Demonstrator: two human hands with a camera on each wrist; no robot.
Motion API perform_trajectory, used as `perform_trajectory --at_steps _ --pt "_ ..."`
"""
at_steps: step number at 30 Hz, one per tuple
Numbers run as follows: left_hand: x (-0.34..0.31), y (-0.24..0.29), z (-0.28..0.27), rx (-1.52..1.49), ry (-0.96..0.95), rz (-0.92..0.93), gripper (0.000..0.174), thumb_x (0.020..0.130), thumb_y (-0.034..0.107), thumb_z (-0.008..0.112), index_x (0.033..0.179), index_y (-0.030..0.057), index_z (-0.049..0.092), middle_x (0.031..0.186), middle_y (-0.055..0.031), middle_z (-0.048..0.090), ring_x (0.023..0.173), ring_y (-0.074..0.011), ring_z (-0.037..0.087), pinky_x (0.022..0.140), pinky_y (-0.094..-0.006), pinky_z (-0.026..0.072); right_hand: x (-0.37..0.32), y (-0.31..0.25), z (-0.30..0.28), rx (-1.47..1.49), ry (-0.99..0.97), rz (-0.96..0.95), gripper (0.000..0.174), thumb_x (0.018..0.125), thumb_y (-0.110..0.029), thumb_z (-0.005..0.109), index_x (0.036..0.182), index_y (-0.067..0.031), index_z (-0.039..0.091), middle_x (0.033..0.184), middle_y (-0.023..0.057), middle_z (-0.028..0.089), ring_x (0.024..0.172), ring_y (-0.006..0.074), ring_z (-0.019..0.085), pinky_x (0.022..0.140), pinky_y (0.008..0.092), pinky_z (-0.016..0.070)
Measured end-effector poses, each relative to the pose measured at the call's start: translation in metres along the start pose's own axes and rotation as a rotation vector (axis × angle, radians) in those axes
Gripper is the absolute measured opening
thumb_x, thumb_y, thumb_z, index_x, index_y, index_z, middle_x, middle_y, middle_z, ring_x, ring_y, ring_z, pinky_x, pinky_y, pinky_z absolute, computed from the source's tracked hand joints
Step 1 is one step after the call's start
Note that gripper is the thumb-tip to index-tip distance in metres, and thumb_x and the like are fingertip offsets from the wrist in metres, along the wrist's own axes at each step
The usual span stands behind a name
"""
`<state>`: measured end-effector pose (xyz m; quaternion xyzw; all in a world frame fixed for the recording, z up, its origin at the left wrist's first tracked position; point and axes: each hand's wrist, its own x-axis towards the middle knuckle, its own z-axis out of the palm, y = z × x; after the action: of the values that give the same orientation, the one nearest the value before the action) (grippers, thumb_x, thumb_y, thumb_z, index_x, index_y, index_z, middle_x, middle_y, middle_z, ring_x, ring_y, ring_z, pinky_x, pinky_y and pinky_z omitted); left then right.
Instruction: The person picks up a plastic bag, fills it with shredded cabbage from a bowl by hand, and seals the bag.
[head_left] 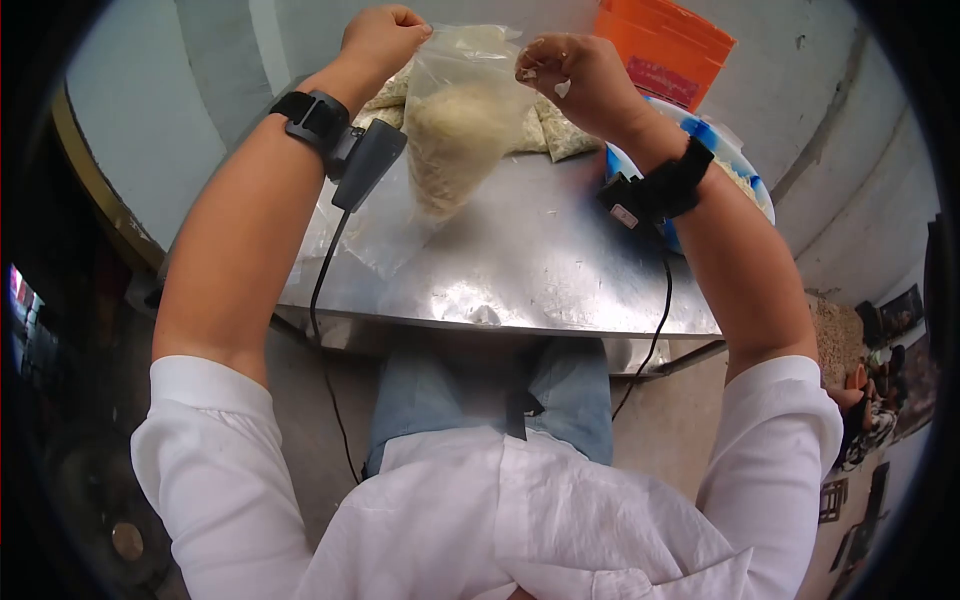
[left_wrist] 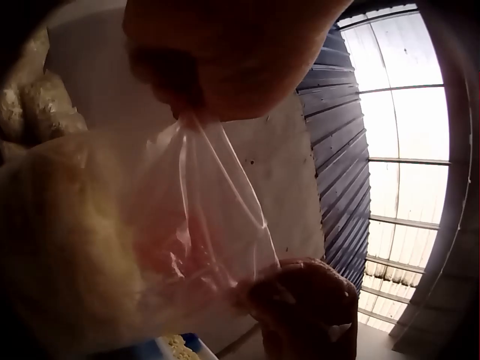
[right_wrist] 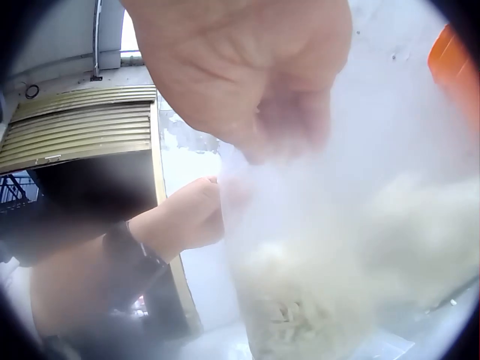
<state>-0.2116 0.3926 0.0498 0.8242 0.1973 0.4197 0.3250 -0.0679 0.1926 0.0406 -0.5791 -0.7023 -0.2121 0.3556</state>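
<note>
A clear plastic bag (head_left: 455, 130) with pale shredded food in it hangs above the metal table, held up by its top edge. The left hand (head_left: 380, 42) pinches one top corner; in the left wrist view that hand (left_wrist: 232, 60) grips the gathered film. At the opposite corner the right hand (head_left: 585, 80) pinches the bag, with pale bits stuck to its fingers. The right wrist view shows the right hand (right_wrist: 255, 75) above the bag (right_wrist: 300, 300), its fingertips blurred against the film.
Filled bags (head_left: 565, 133) lie at the table's back, behind the held bag. A blue and white basin (head_left: 765, 195) with pale food stands at the right, near an orange container (head_left: 665, 50). Flat clear plastic (head_left: 375, 240) lies on the metal table (head_left: 560, 270), left of its middle.
</note>
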Motion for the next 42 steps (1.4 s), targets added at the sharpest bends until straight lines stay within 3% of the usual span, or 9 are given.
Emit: perform_trajectory --at_steps 8,12,15,20,24,29,37,39,42 --pt "-0.037 -0.032 0.032 -0.06 -0.185 -0.109 0.011 0.081 0.013 0.063 0.081 0.0025 0.062 0.067 0.0003 0.054 0.057 -0.0073 0.044 0.052 -0.0203 0.0362 -0.048 0.023 0.03 0.082 -0.266 0.107 0.013 0.073 -0.005 0.064 0.085 -0.0036 0.065 0.077 0.0129 0.065 0.073 0.0229 0.064 0.067 0.0294 0.0494" --pt "-0.038 -0.032 0.035 -0.331 -0.125 -0.262 0.008 0.08 0.012 0.063 0.079 0.0039 0.062 0.064 0.002 0.051 0.051 -0.0055 0.038 0.047 -0.0191 0.0309 -0.06 0.038 0.025 0.355 0.173 0.249 0.019 0.077 -0.011 0.06 0.092 -0.0007 0.063 0.085 0.0141 0.065 0.079 0.0187 0.063 0.071 0.0289 0.0484" --pt "-0.033 -0.045 0.034 -0.535 -0.095 -0.351 0.006 0.08 0.011 0.063 0.081 0.0054 0.062 0.063 0.0047 0.052 0.05 -0.0028 0.039 0.046 -0.017 0.032 -0.084 0.058 0.033 0.272 0.198 0.506 0.019 0.074 -0.011 0.06 0.09 -0.0012 0.064 0.081 0.0141 0.065 0.077 0.0217 0.063 0.07 0.0314 0.0484" --pt "-0.041 -0.015 0.052 -0.681 -0.2 -0.314 0.006 0.079 0.009 0.063 0.077 0.0032 0.06 0.062 0.0023 0.05 0.05 -0.0049 0.039 0.044 -0.0185 0.0299 -0.108 0.068 0.064 -0.192 -0.716 0.264 0.016 0.072 -0.008 0.06 0.086 -0.0013 0.065 0.079 0.0137 0.064 0.077 0.0297 0.061 0.075 0.0357 0.0477" --pt "-0.033 -0.009 0.065 -0.804 -0.252 -0.25 0.007 0.079 0.01 0.063 0.078 0.0036 0.06 0.063 0.0024 0.05 0.05 -0.005 0.039 0.045 -0.0188 0.0302 -0.12 0.096 0.096 -0.24 -0.774 0.228 0.011 0.07 -0.007 0.059 0.078 -0.0023 0.065 0.078 0.0181 0.063 0.077 0.0358 0.06 0.07 0.0404 0.048" --pt "-0.038 -0.023 0.066 -0.598 -0.326 -0.254 0.007 0.081 0.014 0.063 0.082 0.0067 0.062 0.067 0.0044 0.053 0.055 -0.0034 0.043 0.049 -0.0165 0.0339 -0.136 0.126 0.135 -0.069 -0.36 -0.144 0.012 0.068 -0.005 0.061 0.078 -0.0022 0.065 0.078 0.0171 0.063 0.077 0.0343 0.061 0.071 0.0393 0.0485" --pt "-0.042 -0.016 0.069 -0.37 -0.249 -0.122 0.012 0.082 0.014 0.062 0.088 0.0033 0.062 0.067 0.0024 0.053 0.056 -0.0053 0.043 0.05 -0.0196 0.0348 -0.116 0.078 0.082 0.034 -0.323 -0.22 0.012 0.067 -0.004 0.061 0.078 -0.0012 0.064 0.077 0.0152 0.064 0.076 0.0319 0.061 0.07 0.0376 0.0482" --pt "-0.041 -0.017 0.07 -0.169 -0.157 0.013 0.015 0.083 0.013 0.06 0.094 0.0024 0.061 0.068 0.0016 0.053 0.057 -0.0056 0.045 0.051 -0.0206 0.0364 -0.103 0.06 0.042 -0.022 -0.926 0.311 0.012 0.065 -0.003 0.062 0.077 -0.0001 0.064 0.076 0.0134 0.064 0.073 0.0285 0.061 0.067 0.0346 0.0477" --pt "-0.044 -0.01 0.065 -0.041 -0.177 0.047 0.017 0.078 0.016 0.061 0.09 0.0046 0.063 0.071 -0.0059 0.059 0.067 -0.0137 0.056 0.059 -0.0276 0.0445 -0.093 0.036 -0.007 0.112 -0.792 0.432 0.012 0.068 0.002 0.059 0.08 0.0015 0.06 0.07 0.0057 0.06 0.066 0.0169 0.056 0.065 0.0258 0.0456"
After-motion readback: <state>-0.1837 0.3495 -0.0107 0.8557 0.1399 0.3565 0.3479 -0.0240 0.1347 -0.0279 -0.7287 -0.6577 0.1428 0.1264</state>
